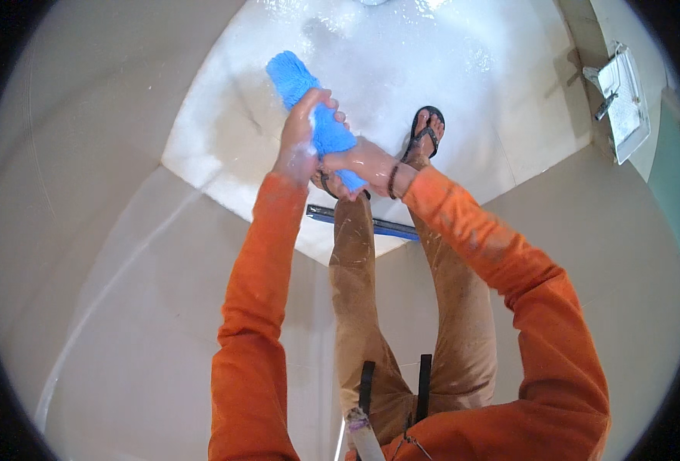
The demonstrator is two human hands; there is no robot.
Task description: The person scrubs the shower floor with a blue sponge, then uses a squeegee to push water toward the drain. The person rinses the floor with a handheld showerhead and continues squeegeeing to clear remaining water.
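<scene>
A fluffy blue cloth (331,132), bunched into a long roll, hangs slantwise in front of me above the floor. My left hand (303,127) is closed round its middle, with a little white foam on the wrist. Lower on the roll, my right hand (359,161) grips it; a dark bead bracelet (392,181) circles that wrist. The cloth's upper end sticks out past my left hand, and its lower end shows below my right hand. Where my fingers wrap behind the cloth, they are partly hidden.
White suds and water cover much of the tiled floor (447,84). A floor squeegee (390,228) with a blue edge lies by my sandalled feet (424,134). A pole end (364,434) stands close to my waist. On the right wall is a whitish shelf-like fixture (623,100).
</scene>
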